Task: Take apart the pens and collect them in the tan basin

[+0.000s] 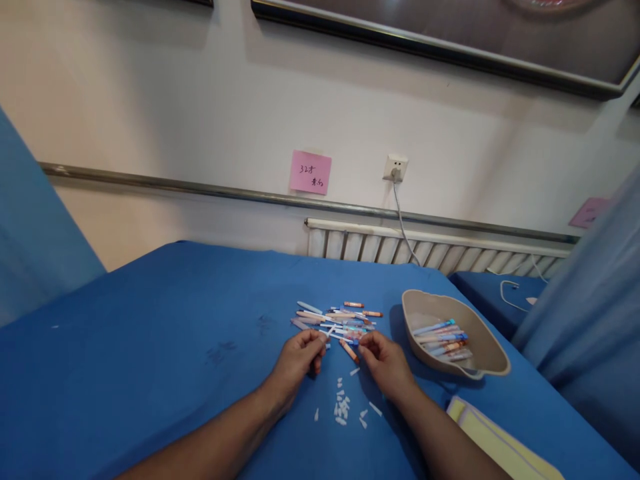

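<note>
My left hand (301, 355) is pinched around a thin white stick (331, 330) at the near side of a loose pile of pens (345, 319). My right hand (385, 360) has thumb and fingertips pressed together at the pile's right front, beside a small blue end; what is between them is too small to make out. An orange-brown crayon-like stick (349, 351) lies between the two hands. Nearer to me, several small white cone-shaped tips (343, 407) are scattered on the blue cover (200, 400).
A beige basin (493, 350) holding several pens (443, 340) stands to the right. In front of it lies a folded yellow cloth (500, 443). Blue curtains hang at both sides, the right curtain (590, 333) close to the basin. Behind the bed is a radiator (370, 245).
</note>
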Action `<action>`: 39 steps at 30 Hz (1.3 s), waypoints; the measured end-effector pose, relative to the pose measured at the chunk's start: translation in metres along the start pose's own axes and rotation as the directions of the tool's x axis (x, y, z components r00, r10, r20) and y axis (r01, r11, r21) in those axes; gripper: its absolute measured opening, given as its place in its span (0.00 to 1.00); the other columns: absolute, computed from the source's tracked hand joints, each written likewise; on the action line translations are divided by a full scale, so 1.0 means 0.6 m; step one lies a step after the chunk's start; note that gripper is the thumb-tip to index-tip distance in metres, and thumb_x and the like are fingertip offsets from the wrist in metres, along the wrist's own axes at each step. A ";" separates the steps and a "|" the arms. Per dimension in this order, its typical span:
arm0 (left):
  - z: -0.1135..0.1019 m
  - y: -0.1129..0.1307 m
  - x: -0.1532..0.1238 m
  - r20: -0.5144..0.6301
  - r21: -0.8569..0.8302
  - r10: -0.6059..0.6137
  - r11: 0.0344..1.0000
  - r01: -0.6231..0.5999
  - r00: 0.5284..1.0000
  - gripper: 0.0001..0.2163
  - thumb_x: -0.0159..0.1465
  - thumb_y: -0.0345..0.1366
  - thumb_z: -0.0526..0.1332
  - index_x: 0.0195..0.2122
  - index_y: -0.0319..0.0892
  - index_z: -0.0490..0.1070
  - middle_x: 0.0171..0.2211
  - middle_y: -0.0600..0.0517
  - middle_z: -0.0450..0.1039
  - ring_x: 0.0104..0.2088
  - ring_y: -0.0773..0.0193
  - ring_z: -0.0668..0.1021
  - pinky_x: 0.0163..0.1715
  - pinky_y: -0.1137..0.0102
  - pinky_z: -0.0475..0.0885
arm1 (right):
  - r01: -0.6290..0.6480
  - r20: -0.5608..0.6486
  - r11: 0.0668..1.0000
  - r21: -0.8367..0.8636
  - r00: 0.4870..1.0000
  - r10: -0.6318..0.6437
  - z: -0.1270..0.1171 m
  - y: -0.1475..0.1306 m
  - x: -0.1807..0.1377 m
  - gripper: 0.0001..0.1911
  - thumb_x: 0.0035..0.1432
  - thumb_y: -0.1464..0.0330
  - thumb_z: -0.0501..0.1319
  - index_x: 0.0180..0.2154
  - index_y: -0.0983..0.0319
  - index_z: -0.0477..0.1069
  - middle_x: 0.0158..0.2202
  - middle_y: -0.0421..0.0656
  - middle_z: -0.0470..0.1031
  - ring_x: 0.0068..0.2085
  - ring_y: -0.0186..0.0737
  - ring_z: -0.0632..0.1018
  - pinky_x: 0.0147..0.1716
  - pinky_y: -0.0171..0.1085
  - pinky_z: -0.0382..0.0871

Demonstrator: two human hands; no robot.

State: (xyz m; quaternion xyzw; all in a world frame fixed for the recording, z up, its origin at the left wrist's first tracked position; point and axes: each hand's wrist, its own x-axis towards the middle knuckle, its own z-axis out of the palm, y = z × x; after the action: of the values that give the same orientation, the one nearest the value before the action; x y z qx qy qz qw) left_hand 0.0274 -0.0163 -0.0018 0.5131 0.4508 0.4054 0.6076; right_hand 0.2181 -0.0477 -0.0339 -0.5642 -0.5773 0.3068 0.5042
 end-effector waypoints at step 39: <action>-0.005 0.008 0.003 0.091 -0.169 -0.093 0.980 0.108 0.992 0.12 0.55 0.42 0.63 0.31 0.37 0.68 0.25 0.53 0.71 0.19 0.73 0.70 0.19 0.77 0.63 | 0.008 -0.034 0.884 -0.467 0.999 -0.027 -0.031 0.008 0.018 0.09 0.54 0.72 0.53 0.35 0.60 0.71 0.34 0.42 0.72 0.36 0.39 0.74 0.35 0.34 0.65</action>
State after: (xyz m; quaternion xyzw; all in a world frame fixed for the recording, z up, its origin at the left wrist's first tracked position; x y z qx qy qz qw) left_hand 0.0248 -0.0132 0.0025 0.4510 0.4138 0.3905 0.6877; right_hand 0.2387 -0.0404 -0.0299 -0.6696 -0.6292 0.1432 0.3678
